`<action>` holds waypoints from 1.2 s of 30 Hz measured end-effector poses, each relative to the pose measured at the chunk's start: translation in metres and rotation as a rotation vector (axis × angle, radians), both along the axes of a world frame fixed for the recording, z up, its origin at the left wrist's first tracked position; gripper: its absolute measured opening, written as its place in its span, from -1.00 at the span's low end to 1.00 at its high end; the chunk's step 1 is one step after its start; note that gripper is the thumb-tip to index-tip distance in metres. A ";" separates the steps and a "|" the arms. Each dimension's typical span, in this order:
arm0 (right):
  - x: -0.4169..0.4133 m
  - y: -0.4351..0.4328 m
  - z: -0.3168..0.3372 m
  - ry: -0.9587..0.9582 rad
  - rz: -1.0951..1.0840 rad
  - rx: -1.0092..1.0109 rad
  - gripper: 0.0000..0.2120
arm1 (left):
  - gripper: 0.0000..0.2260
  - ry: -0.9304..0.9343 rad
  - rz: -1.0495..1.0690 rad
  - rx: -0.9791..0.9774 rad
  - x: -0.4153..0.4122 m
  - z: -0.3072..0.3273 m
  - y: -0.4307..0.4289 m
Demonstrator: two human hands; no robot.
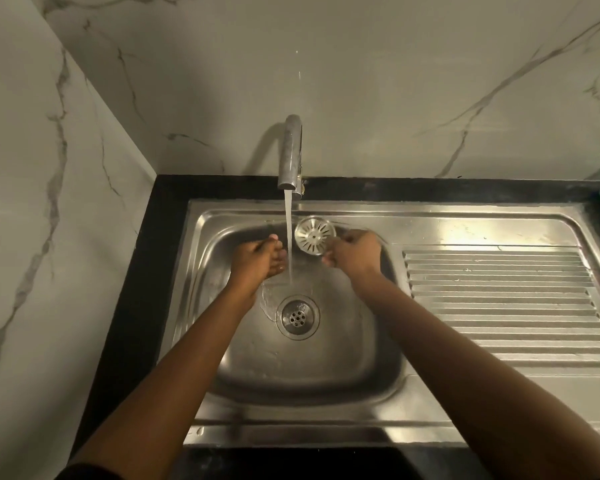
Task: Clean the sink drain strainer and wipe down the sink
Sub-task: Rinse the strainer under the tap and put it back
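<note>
Over the sink basin (309,368), the right hand (355,252) pinches the drain strainer (315,235) (held on edge) beside the water stream (288,220); the left hand (258,259) is loosely cupped, empty.

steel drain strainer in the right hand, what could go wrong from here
The right hand pinches the round perforated steel strainer only by its edge beside the running water stream; wet, it could slip into the steel sink basin. The round drain opening below sits uncovered, so rinsed-off scraps might wash down it.
</note>
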State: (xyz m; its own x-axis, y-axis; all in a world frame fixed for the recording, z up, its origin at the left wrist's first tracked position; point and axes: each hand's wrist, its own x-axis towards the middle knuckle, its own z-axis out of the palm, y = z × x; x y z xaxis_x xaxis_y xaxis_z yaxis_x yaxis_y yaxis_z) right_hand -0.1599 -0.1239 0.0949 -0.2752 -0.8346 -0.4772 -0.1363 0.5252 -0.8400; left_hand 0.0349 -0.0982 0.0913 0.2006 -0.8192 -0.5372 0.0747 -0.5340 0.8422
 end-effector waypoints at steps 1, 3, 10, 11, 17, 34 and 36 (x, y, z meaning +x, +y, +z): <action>0.006 0.006 0.001 0.046 0.047 -0.020 -0.89 | -0.72 0.017 -0.033 0.019 0.001 0.002 -0.001; 0.016 0.012 0.003 0.169 0.152 -0.063 -0.84 | -0.74 0.048 -0.096 0.038 0.002 0.005 -0.001; 0.029 0.011 0.008 0.327 0.327 -0.079 -0.87 | -0.92 0.020 -0.112 0.004 0.005 0.009 -0.001; 0.030 0.009 0.009 0.341 0.337 -0.077 -0.87 | -0.92 0.028 -0.103 0.002 0.007 0.009 0.000; 0.043 -0.001 0.019 0.264 0.462 -0.057 -0.80 | -0.92 0.055 -0.039 -0.034 0.021 0.010 0.014; 0.035 -0.002 0.069 0.632 0.713 -0.430 -0.80 | -0.77 0.167 -0.132 0.037 -0.005 0.006 0.019; 0.027 -0.001 0.071 0.617 0.683 -0.444 -0.79 | -0.85 0.157 -0.102 -0.014 -0.009 0.008 0.017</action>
